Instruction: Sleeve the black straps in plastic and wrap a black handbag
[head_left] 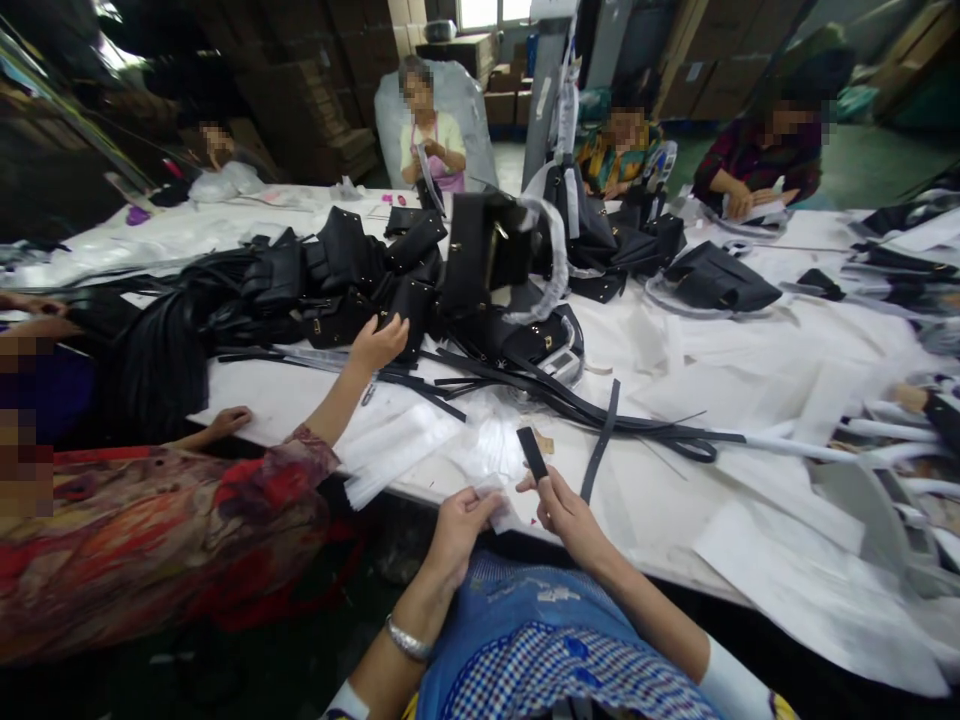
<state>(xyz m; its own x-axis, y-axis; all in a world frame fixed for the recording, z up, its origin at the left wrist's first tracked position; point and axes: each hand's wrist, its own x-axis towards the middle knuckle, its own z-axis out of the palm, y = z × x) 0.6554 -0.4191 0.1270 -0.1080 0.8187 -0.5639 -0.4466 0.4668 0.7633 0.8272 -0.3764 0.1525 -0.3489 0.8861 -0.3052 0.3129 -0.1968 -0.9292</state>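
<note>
My left hand, a silver bracelet on its wrist, pinches a clear plastic bag close to the table's front edge. In my right hand is a short black strap piece, its free end pointing up and away from me. The two hands are a small gap apart. Just beyond them, more clear plastic and a small tan piece lie on the white table. One long black strap hangs toward me, right of my right hand.
Black handbags are piled across the table's middle. A co-worker's arm reaches in from the left toward that pile. White sheets cover the right side. Several people sit or stand across the table. A bundle of black straps hangs at left.
</note>
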